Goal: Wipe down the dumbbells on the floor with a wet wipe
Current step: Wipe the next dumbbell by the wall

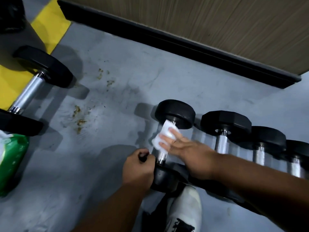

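- The right hand (184, 153) reaches in from the right, fingers nearly straight and spread, pressing a white wipe (164, 136) flat against the handle of the nearest dumbbell (175, 114); the fingers lie on top of the wipe rather than curling round it.
- The wipe drapes over the upper half of the chrome handle, just under the far head; the bare knurled part of the handle shows below it.
- The left hand (138, 168) is curled over the near head of the same dumbbell, gripping its edge beside the handle's lower end.
- This dumbbell lies on the grey floor (117, 64), its long axis running away from the person and leaning slightly right, one black head far, one near.
- To its right, more dumbbells (225, 124) lie side by side in a row, handles roughly parallel to it; the right forearm crosses over their near ends.
- A white shoe (185, 210) sits just below the near head.
- At far left a larger dumbbell (30, 91) lies apart, its handle slanting up to the right, partly over a yellow stripe (50, 22).
- Below it, at the left edge, is a green wipe pack (11, 158); its printing is too blurred to read.
- Brownish stains (80, 118) mark the floor between the two groups.
- A black skirting (184, 46) under a wood panel runs across the top.
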`<state>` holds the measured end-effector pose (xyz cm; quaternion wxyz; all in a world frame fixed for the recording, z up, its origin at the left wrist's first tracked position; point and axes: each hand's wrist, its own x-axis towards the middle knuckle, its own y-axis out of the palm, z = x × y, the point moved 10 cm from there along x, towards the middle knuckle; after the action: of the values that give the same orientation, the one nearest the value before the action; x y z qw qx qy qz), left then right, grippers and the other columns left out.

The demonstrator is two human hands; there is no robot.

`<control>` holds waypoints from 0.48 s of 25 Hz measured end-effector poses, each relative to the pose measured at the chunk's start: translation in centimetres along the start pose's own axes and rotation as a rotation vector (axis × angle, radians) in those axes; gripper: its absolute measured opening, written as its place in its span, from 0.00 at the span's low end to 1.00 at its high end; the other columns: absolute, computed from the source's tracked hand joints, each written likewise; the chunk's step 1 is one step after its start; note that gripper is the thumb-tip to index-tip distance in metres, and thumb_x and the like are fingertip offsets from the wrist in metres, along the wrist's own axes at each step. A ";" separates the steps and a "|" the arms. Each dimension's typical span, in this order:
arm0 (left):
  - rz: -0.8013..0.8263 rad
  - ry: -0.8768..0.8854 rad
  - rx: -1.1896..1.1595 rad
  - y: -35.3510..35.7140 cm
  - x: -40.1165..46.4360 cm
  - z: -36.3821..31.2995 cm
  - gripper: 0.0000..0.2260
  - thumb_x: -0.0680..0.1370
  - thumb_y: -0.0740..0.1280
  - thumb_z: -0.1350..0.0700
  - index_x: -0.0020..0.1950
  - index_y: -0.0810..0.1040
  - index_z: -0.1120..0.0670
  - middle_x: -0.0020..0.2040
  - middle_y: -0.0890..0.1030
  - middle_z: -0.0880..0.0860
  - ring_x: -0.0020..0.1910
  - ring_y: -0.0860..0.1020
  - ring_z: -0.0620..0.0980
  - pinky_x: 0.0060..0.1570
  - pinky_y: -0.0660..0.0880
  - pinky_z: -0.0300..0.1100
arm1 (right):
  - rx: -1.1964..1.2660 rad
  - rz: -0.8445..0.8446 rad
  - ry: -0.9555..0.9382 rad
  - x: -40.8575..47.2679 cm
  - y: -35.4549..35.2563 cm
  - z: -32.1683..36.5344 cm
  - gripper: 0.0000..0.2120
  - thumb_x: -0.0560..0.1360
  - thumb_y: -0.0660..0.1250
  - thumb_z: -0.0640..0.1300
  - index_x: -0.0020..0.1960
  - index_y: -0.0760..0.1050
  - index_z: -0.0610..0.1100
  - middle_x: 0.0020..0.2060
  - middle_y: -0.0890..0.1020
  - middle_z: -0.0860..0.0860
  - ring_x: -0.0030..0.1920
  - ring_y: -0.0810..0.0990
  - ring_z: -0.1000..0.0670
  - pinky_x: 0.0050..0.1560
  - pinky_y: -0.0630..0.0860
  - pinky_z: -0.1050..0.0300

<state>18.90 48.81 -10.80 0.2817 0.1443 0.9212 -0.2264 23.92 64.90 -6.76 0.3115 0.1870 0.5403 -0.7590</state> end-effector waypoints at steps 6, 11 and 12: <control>0.007 -0.064 -0.130 1.4 -0.7 0.6 0.31 0.67 0.66 0.46 0.70 0.74 0.48 0.53 0.84 0.44 0.52 0.84 0.44 0.61 0.78 0.47 | -0.060 0.025 0.028 0.3 -2.1 -2.0 0.50 0.75 0.61 0.30 0.85 0.41 0.62 0.81 0.36 0.67 0.80 0.29 0.61 0.80 0.62 0.49; -0.024 0.034 0.023 2.0 -1.9 -0.6 0.32 0.68 0.64 0.45 0.72 0.73 0.48 0.58 0.84 0.47 0.58 0.82 0.46 0.65 0.76 0.46 | -0.002 0.072 -0.117 -1.2 1.8 1.3 0.48 0.77 0.62 0.33 0.85 0.40 0.60 0.82 0.37 0.66 0.81 0.29 0.58 0.80 0.64 0.49; -0.033 0.057 0.056 2.0 -2.1 -0.8 0.31 0.68 0.64 0.45 0.73 0.73 0.48 0.58 0.84 0.47 0.59 0.81 0.48 0.65 0.76 0.48 | -0.015 0.100 -0.172 -1.4 2.3 1.9 0.47 0.78 0.63 0.35 0.85 0.41 0.61 0.82 0.38 0.67 0.81 0.31 0.59 0.80 0.64 0.49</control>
<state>21.00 50.62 -9.69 0.2474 0.1432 0.9244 -0.2525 26.58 62.98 -6.83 0.3955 0.1454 0.5073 -0.7517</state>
